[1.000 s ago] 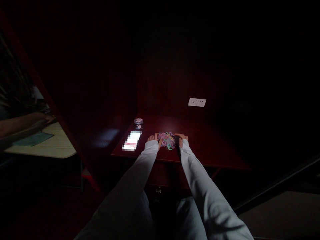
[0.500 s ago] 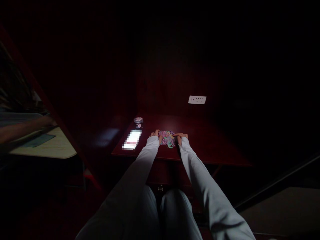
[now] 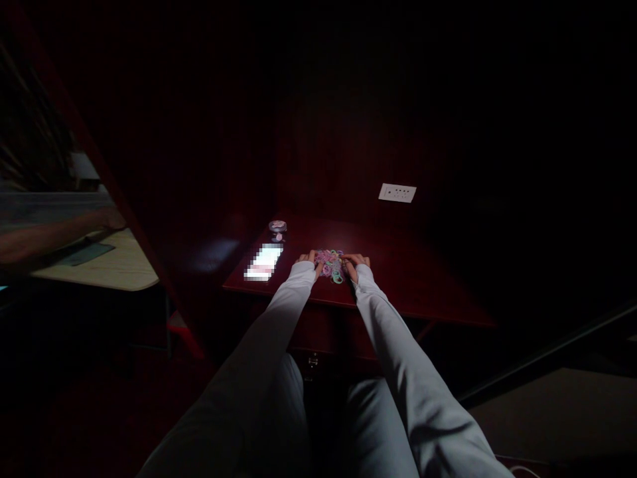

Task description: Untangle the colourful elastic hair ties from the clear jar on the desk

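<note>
A small pile of colourful elastic hair ties in pink, purple, green and yellow lies on the dark red desk. At the pile's left edge rests my left hand, its fingers bent loosely and apart from the thumb. My right hand touches the right edge, fingers reaching over the ties and thumb lower down. Both hands seem to hold nothing, though the fingertips are small and dim. A bright green tie lies at the near side of the pile.
Left of my hands lies a lit, blurred-out phone, with a small clear lidded jar behind it. A white socket plate is on the back wall. Beyond the left partition, another person's arm reaches over a pale table.
The view has tilted slightly, so the desk sits higher. My right fingers have bent inward at the pile's edge; my left hand stays beside it. My knees have moved apart.
</note>
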A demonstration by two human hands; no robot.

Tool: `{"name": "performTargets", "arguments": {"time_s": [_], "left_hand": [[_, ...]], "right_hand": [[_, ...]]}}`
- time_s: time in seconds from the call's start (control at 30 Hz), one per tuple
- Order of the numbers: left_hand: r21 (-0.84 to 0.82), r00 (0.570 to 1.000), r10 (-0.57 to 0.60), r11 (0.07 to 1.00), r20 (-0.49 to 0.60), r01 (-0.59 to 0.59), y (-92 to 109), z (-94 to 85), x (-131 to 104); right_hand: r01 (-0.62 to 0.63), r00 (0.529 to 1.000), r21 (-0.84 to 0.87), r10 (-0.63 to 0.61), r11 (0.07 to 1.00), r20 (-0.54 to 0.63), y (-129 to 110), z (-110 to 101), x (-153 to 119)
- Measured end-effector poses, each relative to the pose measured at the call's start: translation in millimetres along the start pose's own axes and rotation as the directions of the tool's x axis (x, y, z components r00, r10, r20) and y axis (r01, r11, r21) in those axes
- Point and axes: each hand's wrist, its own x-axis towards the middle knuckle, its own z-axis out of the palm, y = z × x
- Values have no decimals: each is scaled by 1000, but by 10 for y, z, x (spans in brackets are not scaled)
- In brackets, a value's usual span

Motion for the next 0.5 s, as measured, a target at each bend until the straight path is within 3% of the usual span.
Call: {"name": "performTargets", "arguments": {"time_s": [0.5], "left_hand": [[49, 999, 41, 998, 1, -41, 18, -3, 4]], "right_hand": [[-7, 999, -24, 6, 1000, -45, 60, 14, -2]]}}
